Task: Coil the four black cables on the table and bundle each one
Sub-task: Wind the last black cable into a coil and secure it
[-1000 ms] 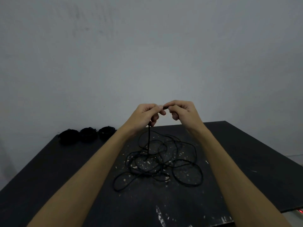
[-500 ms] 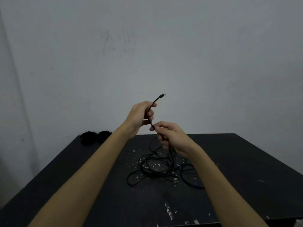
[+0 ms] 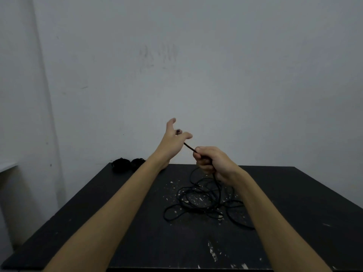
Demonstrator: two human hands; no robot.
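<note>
A loose black cable [image 3: 204,199] lies in a tangle on the black table [image 3: 304,203], right of centre. One end of it rises to my hands, which are held above the table's far edge. My right hand [image 3: 212,161] grips the cable in a fist. From there a short taut stretch runs up-left to my left hand [image 3: 172,142]. The left thumb and forefinger are spread wide; the cable's tip [image 3: 178,131] shows between them, and the other fingers are hidden. Two coiled black bundles [image 3: 127,164] sit at the table's far left corner.
A plain grey wall stands right behind the table. Pale paint flecks mark the tabletop around the tangle and near the front edge. A light surface edge shows at far left.
My left hand has spread its thumb and forefinger, and the cable end that stood above it now lies across it. My right hand has shifted right, gripping the cable lower. The view has turned left.
</note>
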